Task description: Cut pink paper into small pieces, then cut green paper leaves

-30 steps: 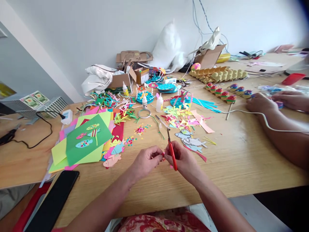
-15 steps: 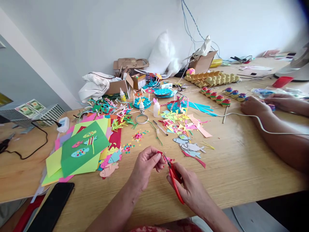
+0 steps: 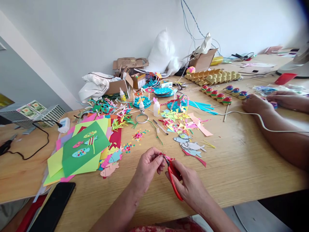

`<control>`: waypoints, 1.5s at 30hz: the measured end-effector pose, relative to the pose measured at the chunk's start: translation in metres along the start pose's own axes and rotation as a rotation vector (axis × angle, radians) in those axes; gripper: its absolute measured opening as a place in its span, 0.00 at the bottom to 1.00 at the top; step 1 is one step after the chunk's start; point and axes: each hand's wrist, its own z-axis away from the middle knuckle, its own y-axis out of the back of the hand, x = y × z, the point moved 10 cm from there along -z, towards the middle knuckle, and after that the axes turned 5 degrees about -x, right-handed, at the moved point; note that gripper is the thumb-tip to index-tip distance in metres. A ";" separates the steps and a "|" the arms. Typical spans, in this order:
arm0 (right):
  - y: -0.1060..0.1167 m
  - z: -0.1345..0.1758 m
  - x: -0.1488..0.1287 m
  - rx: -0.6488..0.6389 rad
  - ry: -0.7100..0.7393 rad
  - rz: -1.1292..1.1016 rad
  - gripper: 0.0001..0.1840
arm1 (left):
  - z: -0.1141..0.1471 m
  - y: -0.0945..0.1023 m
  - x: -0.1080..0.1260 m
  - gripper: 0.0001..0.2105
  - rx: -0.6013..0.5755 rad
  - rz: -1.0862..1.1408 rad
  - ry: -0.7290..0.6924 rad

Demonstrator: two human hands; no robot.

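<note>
My right hand (image 3: 189,180) is closed round the red handles of a pair of scissors (image 3: 174,185), blades pointing up and to the left. Those blades meet the fingertips of my left hand (image 3: 152,162), which pinches a small piece of red paper, now mostly hidden by the fingers and blades. Tiny pink and red clippings (image 3: 171,158) lie on the table just behind the scissors. Beyond them are cut-out grey and blue paper fish (image 3: 191,146) and a red paper strip (image 3: 199,160). Coloured paper fish (image 3: 109,170) lie to the left of my left hand.
A green sheet (image 3: 84,158) with decorated fish tops a paper stack at left, near a black phone (image 3: 53,206). Glue bottles (image 3: 156,108), paper scraps (image 3: 177,116) and paper dots (image 3: 138,134) lie ahead. Another person's hands (image 3: 257,103) work at right, beside painted egg-carton pieces (image 3: 219,96) and a white cable (image 3: 241,112).
The scissor blades have moved up and closed in at the red paper by my left fingertips. Less of the paper shows. The other person's hands have barely shifted.
</note>
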 end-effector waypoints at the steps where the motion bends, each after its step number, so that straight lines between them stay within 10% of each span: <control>1: 0.001 0.000 0.000 0.007 0.001 0.003 0.08 | 0.000 -0.001 -0.001 0.07 -0.005 -0.011 0.005; 45: 0.004 0.010 0.005 0.005 0.004 -0.041 0.14 | 0.002 -0.001 -0.006 0.08 -0.005 0.031 0.043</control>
